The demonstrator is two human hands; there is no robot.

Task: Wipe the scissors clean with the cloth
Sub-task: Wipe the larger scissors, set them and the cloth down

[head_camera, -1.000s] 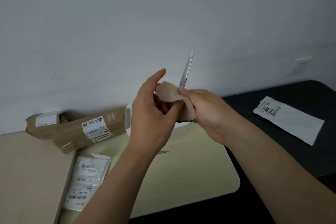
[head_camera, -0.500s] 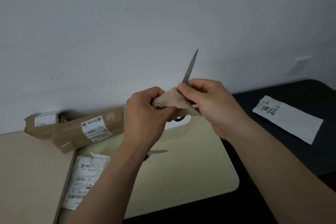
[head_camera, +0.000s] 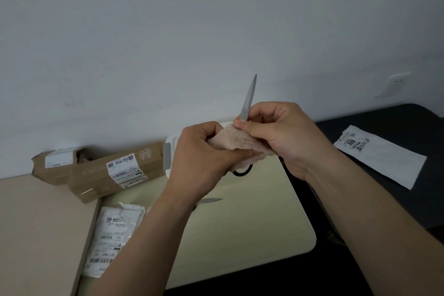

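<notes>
Fingers (head_camera: 260, 110) of the right hand (head_camera: 286, 137) are curled in, thumb and forefinger pinching the cloth (head_camera: 236, 143) right where the blade comes out of it. The left hand (head_camera: 199, 158) is closed round the other end of the cloth, with its thumb laid across the lower edge. I cannot tell whether it also grips the handle underneath.

Between the two hands I see the scissors (head_camera: 248, 98), held in the air above the bench (head_camera: 240, 235). The grey blade stands nearly upright, leaning a little to the right. Its lower part is wrapped in the pinkish cloth, and one black handle loop (head_camera: 242, 173) shows just below the fabric.

Under the left wrist a second metal tip (head_camera: 210, 200) lies flat on the bench; the arm hides the rest of it. Further left, two brown cartons (head_camera: 115, 170) with printed labels sit against the wall (head_camera: 168, 31), touching each other. A white mailer (head_camera: 113, 230) lies in front of them at the bench's left edge. To the right, on a dark surface (head_camera: 408, 127), rests a flat white packet (head_camera: 379, 156). A socket (head_camera: 394, 84) is set on the wall above it.
</notes>
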